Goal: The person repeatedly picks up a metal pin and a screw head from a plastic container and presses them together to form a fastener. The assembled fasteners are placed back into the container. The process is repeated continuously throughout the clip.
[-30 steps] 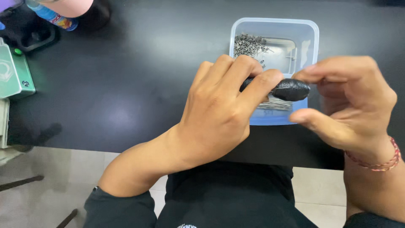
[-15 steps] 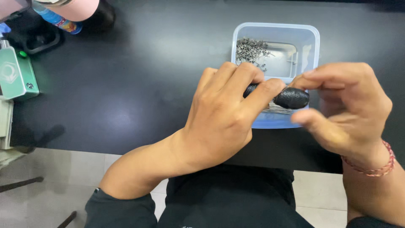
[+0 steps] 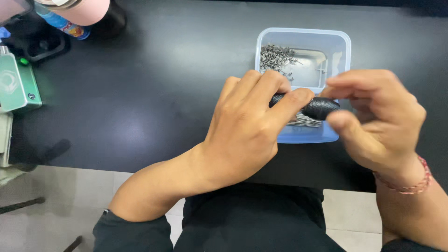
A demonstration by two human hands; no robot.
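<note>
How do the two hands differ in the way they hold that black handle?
The left hand wraps over the black handle, fingers curled; the right hand only pinches its end with its fingertips. The right wrist has a red bracelet; the left is bare. Both are above the plastic tub.

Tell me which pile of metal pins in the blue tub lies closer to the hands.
The near pile, straight pins lying flat right under the black handle both hands grip. The far pile sits tangled in the tub's back left corner.
</note>
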